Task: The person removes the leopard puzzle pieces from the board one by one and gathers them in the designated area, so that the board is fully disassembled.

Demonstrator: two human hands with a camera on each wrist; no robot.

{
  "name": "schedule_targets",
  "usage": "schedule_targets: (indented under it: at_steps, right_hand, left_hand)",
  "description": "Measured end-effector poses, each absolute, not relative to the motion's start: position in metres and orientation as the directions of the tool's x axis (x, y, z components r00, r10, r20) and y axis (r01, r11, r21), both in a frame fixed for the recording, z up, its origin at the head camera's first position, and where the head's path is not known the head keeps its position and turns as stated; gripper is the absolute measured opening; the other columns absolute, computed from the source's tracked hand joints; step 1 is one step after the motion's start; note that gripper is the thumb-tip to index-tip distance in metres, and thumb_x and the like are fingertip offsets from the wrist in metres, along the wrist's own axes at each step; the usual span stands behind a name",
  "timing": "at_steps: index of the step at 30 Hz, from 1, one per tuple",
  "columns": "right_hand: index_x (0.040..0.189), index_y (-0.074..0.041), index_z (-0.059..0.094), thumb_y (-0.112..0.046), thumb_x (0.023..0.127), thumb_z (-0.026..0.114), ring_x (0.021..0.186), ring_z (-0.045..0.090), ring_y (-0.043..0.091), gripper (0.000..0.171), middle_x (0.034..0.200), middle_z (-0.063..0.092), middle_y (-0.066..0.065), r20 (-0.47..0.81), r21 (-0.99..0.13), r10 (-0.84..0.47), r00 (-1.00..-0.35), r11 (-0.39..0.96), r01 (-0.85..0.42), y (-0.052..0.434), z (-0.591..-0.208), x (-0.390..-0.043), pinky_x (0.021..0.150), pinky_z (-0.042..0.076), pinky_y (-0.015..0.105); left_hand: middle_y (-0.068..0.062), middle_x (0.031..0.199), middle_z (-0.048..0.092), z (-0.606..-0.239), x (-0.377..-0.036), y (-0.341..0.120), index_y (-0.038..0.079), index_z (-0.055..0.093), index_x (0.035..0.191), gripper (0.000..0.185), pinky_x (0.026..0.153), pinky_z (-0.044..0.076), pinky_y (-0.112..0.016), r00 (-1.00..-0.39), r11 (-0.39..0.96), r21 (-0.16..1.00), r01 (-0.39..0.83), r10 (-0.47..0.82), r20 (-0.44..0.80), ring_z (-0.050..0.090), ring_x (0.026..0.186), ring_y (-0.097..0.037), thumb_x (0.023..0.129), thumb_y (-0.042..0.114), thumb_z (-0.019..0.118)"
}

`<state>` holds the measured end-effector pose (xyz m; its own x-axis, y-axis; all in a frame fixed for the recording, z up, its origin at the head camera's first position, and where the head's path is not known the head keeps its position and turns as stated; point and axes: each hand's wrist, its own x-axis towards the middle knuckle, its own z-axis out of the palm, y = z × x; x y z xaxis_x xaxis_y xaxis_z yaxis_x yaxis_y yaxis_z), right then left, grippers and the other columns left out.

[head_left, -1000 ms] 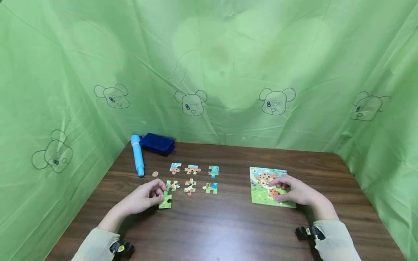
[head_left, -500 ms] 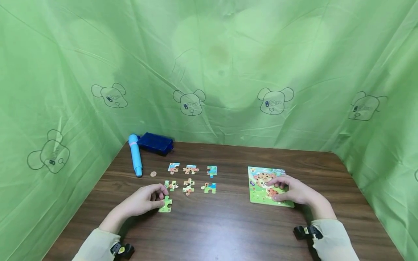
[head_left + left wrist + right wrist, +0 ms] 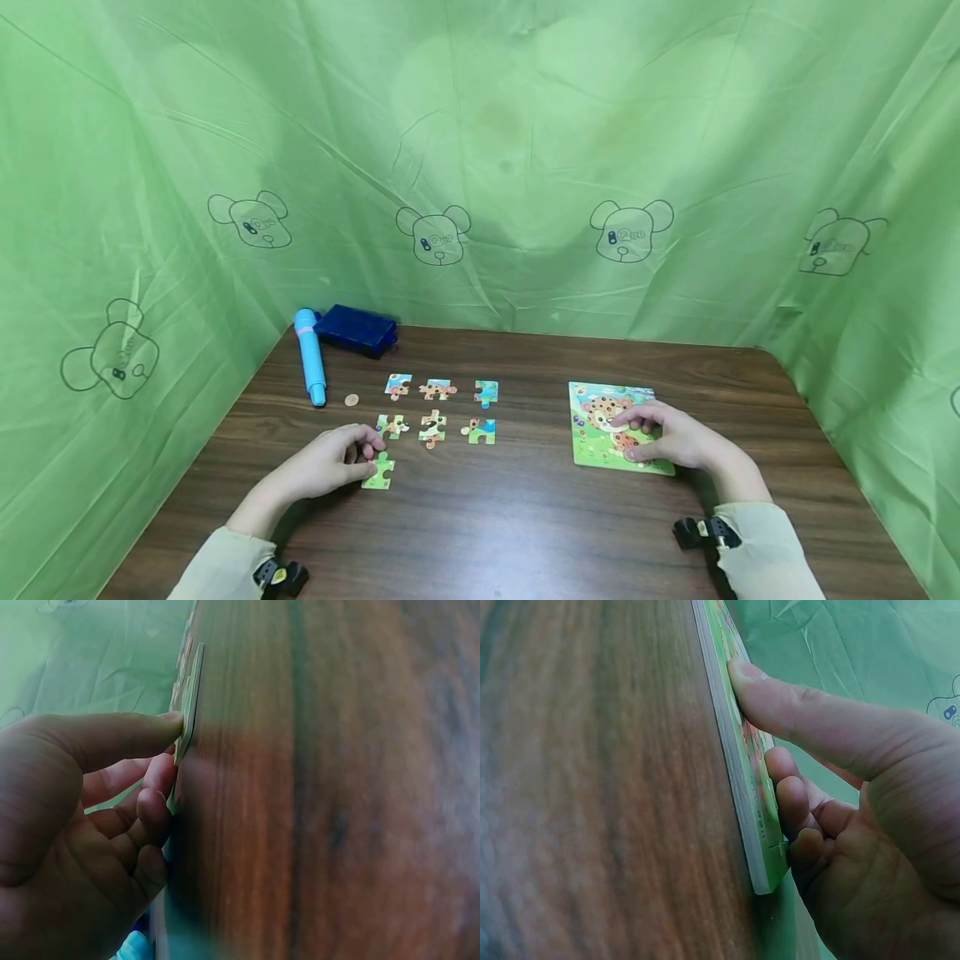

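Note:
My left hand (image 3: 330, 461) is at the left of the table, pinching a green puzzle piece (image 3: 383, 472) by its left side. The left wrist view shows the thumb on the face of that thin piece (image 3: 192, 701), low over the wood, with the other fingers curled below. Directly behind it lies a piece (image 3: 393, 427) with part of an animal picture. At the right, my right hand (image 3: 678, 439) rests on a square leopard puzzle board (image 3: 588, 452). In the right wrist view its thumb lies on the board's face (image 3: 733, 712), fingers loosely bent.
Several other puzzle pieces lie in two rows, among them a blue one (image 3: 486, 392) and a blue-green one (image 3: 482, 431). Behind them are a small round disc (image 3: 352, 400), a light blue tube (image 3: 311, 358) and a dark blue box (image 3: 357, 329). Green cloth (image 3: 510, 275) surrounds the brown table (image 3: 495, 533).
My left hand has drawn the green piece slightly toward me, away from the piece behind it. The right hand keeps its place on the board. The head view shifts slightly.

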<state>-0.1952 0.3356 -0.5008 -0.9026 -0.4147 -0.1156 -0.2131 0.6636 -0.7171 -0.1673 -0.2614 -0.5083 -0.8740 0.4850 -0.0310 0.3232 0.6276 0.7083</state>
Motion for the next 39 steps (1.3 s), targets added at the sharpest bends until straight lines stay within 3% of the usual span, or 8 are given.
schedule_targets:
  at_steps: [14,22,32,39]
  right_hand:
    - [0.127,-0.016,0.077,-0.021,0.086,0.094,0.101,0.052,0.021,0.045,0.111,0.061,0.004,-0.111,-0.712,-0.416,-0.903,0.667,-0.219,0.336,-0.501,-0.197,0.086,0.047,0.033]
    - [0.127,-0.016,0.077,-0.021,0.086,0.095,0.101,0.052,0.021,0.045,0.111,0.061,0.003,-0.107,-0.715,-0.420,-0.901,0.662,-0.224,0.337,-0.503,-0.199,0.086,0.047,0.033]
    - [0.127,-0.016,0.077,-0.023,0.085,0.095,0.102,0.052,0.021,0.046,0.109,0.059,0.004,-0.108,-0.714,-0.420,-0.901,0.663,-0.223,0.339,-0.499,-0.198,0.086,0.047,0.032]
    - [0.128,-0.013,0.077,-0.022,0.087,0.094,0.100,0.052,0.019,0.046,0.110,0.059,0.004,-0.097,-0.738,-0.444,-0.891,0.633,-0.235,0.337,-0.499,-0.195,0.085,0.047,0.032]
  left_hand:
    - [0.006,0.095,0.065,-0.505,-0.175,-0.263,0.013,0.072,0.113,0.020,0.066,0.048,-0.026,-0.851,0.621,0.703,0.347,0.524,-0.043,0.057,0.074,-0.006,0.098,0.019,0.083]
    - [0.010,0.093,0.062,-0.484,-0.185,-0.236,0.013,0.072,0.111,0.015,0.075,0.049,-0.029,-0.844,0.682,0.586,0.438,0.537,0.005,0.057,0.084,-0.007,0.102,0.023,0.079]
    - [-0.001,0.103,0.070,-0.442,-0.203,-0.113,0.010,0.072,0.117,0.020,0.086,0.054,-0.036,-0.749,0.579,0.556,0.596,0.650,0.126,0.065,0.094,-0.021,0.101,0.022,0.077]
    - [-0.002,0.109,0.071,-0.441,-0.213,-0.019,0.009,0.071,0.125,0.033,0.095,0.055,-0.032,-0.749,0.569,0.567,0.596,0.649,0.136,0.065,0.100,-0.014,0.099,0.026,0.081]
